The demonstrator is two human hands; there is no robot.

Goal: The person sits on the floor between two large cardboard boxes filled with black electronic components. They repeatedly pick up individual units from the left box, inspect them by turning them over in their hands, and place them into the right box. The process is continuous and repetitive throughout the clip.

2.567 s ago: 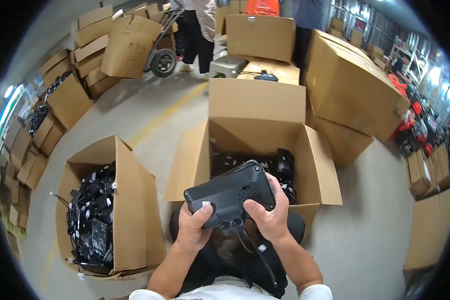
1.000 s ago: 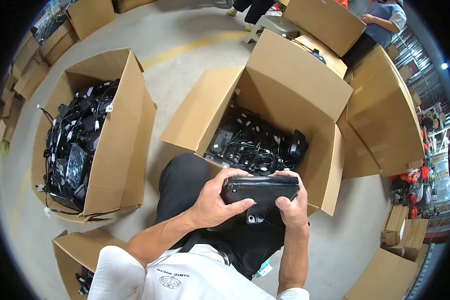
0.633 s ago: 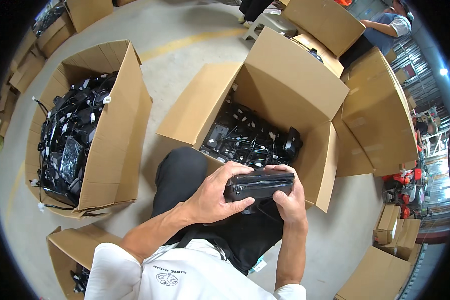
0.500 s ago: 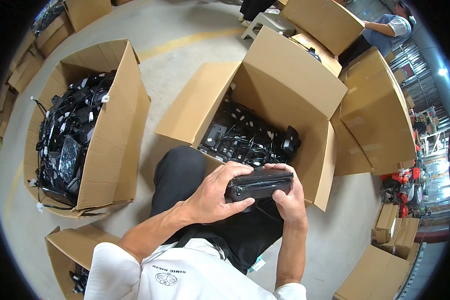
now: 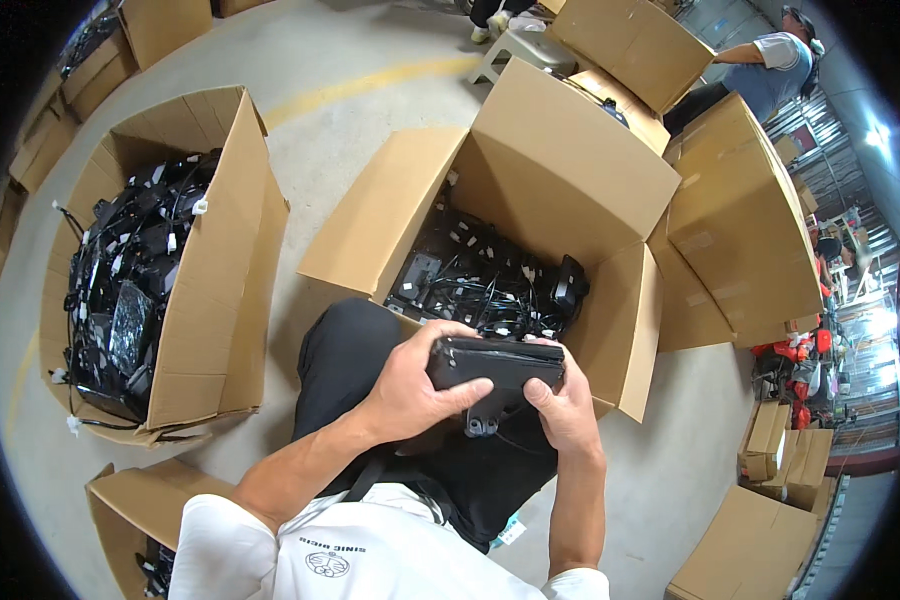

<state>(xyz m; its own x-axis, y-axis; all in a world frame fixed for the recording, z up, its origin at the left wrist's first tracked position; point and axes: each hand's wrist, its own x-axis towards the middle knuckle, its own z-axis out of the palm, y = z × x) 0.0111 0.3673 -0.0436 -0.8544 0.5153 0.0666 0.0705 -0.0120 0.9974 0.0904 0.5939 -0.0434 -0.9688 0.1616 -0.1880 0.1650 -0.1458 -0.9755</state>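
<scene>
I hold a flat black electronic device edge-on in front of me, over my lap. My left hand wraps its left end, thumb on top. Its right end is gripped by my right hand. A small bracket and a thin cable hang under the device. Just beyond my hands stands an open cardboard box holding several black devices with tangled cables.
To my left is another open cardboard box full of black devices and cables. A third box lies at lower left. Closed cartons stack at the right. A person in a blue shirt stands at the far upper right.
Since 2.6 s ago I have turned the device from face-up to edge-on and lowered it toward my lap. My view has tilted down and left. In the last half second my hands barely moved.
</scene>
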